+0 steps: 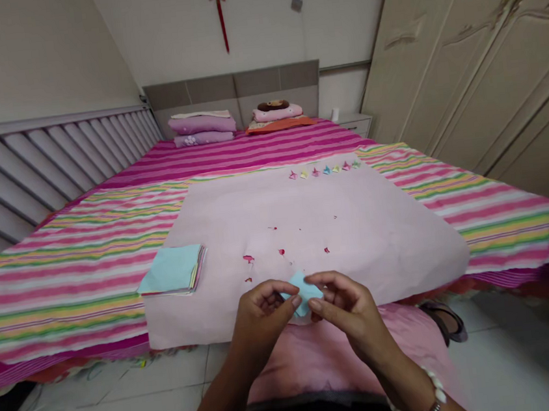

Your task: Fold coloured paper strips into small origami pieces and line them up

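Observation:
Between my two hands is a small folded piece of light blue paper (301,288), held over the near edge of a large pale sheet (236,209). My left hand (265,308) pinches its left side between thumb and fingers. On the right side, my right hand (341,300) grips it the same way, a white beaded bracelet on the wrist. Fingertips cover part of the folds. To the left lies a stack of square coloured paper (173,270), light blue on top. A row of several small folded paper pieces (326,170) sits along the sheet's far right edge.
The sheet has several torn holes (282,252) with red showing through. Under it is a bed with a striped cover (66,279). Folded bedding (202,125) is piled by the headboard (276,81). A white rail (62,149) runs left; a wardrobe (475,60) stands right.

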